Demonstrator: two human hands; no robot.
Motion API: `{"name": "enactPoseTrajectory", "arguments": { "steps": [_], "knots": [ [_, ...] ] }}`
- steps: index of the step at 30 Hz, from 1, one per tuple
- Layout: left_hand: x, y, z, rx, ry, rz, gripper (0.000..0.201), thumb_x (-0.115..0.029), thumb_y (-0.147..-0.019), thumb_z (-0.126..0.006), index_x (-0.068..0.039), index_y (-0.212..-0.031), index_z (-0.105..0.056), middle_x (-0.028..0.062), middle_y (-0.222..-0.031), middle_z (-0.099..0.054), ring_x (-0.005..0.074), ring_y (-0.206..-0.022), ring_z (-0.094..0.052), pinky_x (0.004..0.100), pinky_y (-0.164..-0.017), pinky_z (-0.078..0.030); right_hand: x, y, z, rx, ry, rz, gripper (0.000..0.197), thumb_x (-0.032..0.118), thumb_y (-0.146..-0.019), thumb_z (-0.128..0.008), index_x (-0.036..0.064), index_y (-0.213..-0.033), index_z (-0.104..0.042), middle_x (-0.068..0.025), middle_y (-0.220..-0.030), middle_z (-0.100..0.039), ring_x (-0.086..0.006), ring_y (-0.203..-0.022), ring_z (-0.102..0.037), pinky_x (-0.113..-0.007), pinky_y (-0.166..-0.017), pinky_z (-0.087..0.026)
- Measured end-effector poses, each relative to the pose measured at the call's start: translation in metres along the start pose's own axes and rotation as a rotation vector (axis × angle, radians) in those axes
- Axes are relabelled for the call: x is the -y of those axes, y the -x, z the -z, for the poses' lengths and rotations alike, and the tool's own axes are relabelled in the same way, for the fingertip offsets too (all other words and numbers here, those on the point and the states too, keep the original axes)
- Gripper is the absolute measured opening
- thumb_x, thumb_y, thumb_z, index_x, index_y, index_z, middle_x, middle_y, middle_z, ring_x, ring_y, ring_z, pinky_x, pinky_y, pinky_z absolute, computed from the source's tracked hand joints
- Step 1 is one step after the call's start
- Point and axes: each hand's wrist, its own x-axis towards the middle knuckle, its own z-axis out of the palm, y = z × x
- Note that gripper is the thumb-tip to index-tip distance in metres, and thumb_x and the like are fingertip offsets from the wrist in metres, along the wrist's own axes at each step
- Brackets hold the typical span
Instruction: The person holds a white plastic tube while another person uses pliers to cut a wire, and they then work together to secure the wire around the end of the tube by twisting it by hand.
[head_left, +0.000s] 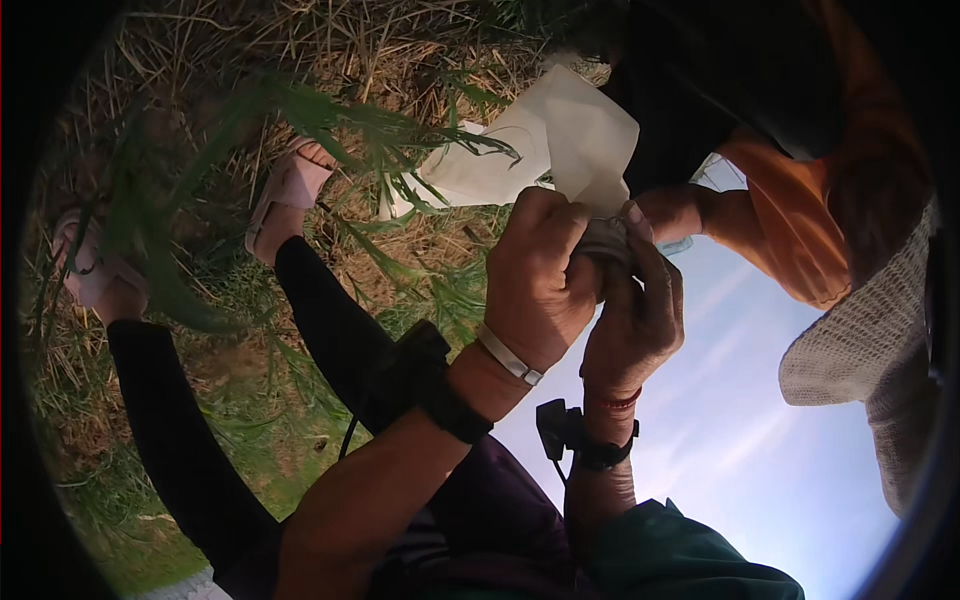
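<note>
L hand & R hand pinch sm. greyish bundle btwn them, pointing/long axis unclear.

Dry straw & grn blades L, co-wkr's orange sleeve & beige mesh cloth R.

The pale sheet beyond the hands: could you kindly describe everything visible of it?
The pale sheet looks like thin, off-white plastic or paper, creased, with an angular flap at right. It shows above the left hand in the picture, against straw and grass; green blades cross its left part. Whether it's held is hidden.
</note>
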Motion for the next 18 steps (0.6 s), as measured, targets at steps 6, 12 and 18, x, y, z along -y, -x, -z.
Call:
{"name": "enactPoseTrajectory", "arguments": {
  "steps": [6, 12, 18],
  "knots": [
    [-0.004, 0.004, 0.004, 0.005, -0.003, 0.036, 0.033, 0.007, -0.072, -0.06, 0.0, -0.103, -0.067, 0.0141, -0.098, -0.059, 0.0337, -0.085, -0.064, 0.0419, -0.071, -0.055, 0.002, 0.001, -0.002, -0.006, -0.048, 0.01, 0.039, -0.007, -0.09, -0.06, 0.0067, -0.124, -0.072, -0.0097, -0.111, -0.072, -0.0227, -0.097, -0.072, -0.033, -0.081, -0.059],
    [-0.007, 0.006, 0.004, -0.024, -0.053, 0.016, 0.032, 0.011, -0.07, -0.06, 0.004, -0.1, -0.068, 0.015, -0.098, -0.064, 0.0291, -0.084, -0.068, 0.0358, -0.073, -0.056, -0.002, 0.003, -0.004, -0.035, -0.03, 0.009, 0.041, -0.006, -0.088, -0.059, 0.0088, -0.123, -0.073, -0.0088, -0.108, -0.072, -0.0197, -0.094, -0.071, -0.032, -0.08, -0.058],
    [-0.005, 0.004, 0.008, -0.049, -0.04, 0.008, 0.031, 0.011, -0.07, -0.06, 0.004, -0.099, -0.068, 0.0154, -0.099, -0.064, 0.0304, -0.087, -0.068, 0.0364, -0.075, -0.056, 0.013, -0.003, -0.003, 0.007, -0.058, 0.031, 0.034, -0.006, -0.09, -0.059, 0.0053, -0.12, -0.072, -0.0097, -0.115, -0.072, -0.025, -0.102, -0.071, -0.035, -0.084, -0.059]
  ]
}}
